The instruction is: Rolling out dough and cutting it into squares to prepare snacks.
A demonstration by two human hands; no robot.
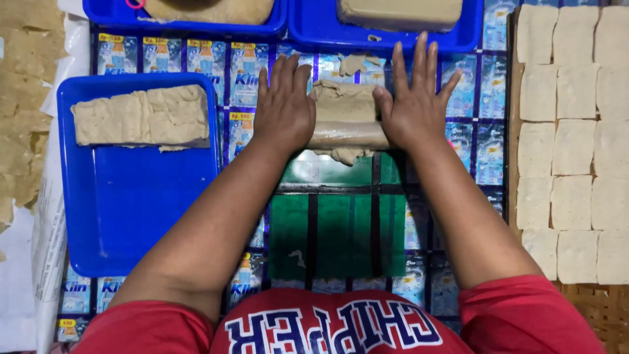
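The person's left hand (285, 108) and right hand (413, 105) lay flat and open, fingers stretched forward, palms pressed on the two ends of a rolling pin (347, 134). Neither hand gripped anything; both bore down on the roller. Under it sat a lump of tan dough (345, 101), partly flattened, with a ragged edge showing just behind the pin. The dough rested on the desk (341, 229), which was covered by a sheet of printed sachet packaging in blue and green.

The step in hand looked to be rolling the dough thin. It seemed thick and uneven yet, so the next push probably called for even pressure from both palms, away from the body.

Just left of the left hand stood a blue tray (131, 216) holding a rolled slab of dough (141, 115). To the right, pale cut squares (573, 144) lay in rows on a woven mat, well apart from the hands.
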